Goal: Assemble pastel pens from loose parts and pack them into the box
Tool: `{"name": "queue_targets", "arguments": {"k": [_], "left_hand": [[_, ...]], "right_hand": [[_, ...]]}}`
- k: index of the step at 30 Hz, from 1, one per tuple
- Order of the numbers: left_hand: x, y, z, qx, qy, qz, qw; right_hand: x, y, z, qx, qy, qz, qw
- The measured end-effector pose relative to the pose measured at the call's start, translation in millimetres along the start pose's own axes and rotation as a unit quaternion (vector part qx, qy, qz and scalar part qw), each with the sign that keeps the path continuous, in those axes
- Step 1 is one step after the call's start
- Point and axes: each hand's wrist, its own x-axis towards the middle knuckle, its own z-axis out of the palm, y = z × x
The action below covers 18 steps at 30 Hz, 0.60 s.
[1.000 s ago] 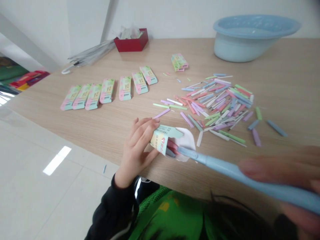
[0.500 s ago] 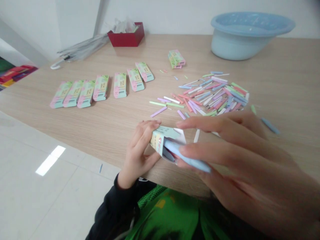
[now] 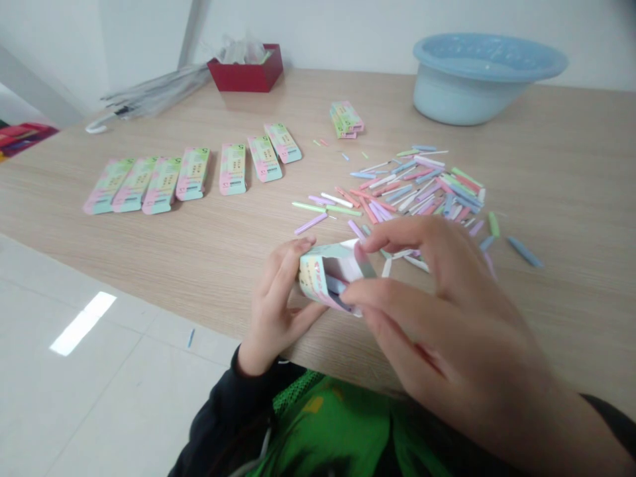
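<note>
Near the table's front edge my left hand (image 3: 278, 298) is wrapped round a small pastel box (image 3: 314, 278), whose open end faces right. A light blue pen (image 3: 336, 285) lies mostly inside the box. My right hand (image 3: 447, 318) is at the open end, its fingertips against the flap and the opening; whether they still grip the pen is hidden. Behind my right hand lies a loose pile of pastel pens (image 3: 422, 185). Several pastel boxes (image 3: 193, 173) lie in a row at the left, and a few more (image 3: 348, 118) are stacked farther back.
A blue basin (image 3: 467, 93) stands at the back right. A red box (image 3: 248, 76) with plastic bags and a clear umbrella (image 3: 159, 96) are at the back left. Loose pens (image 3: 525, 251) lie right of the pile. The table edge runs just in front of me.
The light blue pen has gone deeper into the box. My right hand has moved in against the opening and the flap. My left hand still holds the box.
</note>
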Motion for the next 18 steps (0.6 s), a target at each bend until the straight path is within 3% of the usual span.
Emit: {"name": "queue_targets", "arguments": {"k": [10, 18], "left_hand": [[0.2, -7.4, 5.5, 0.039, 0.023, 0.058, 0.997], [-2.8, -10.1, 10.2, 0.066, 0.044, 0.074, 0.994]], "right_hand": [[-2.6, 6.5, -6.6, -0.04, -0.072, -0.002, 0.997], [-0.2, 9.3, 9.2, -0.06, -0.04, -0.008, 0.997]]}}
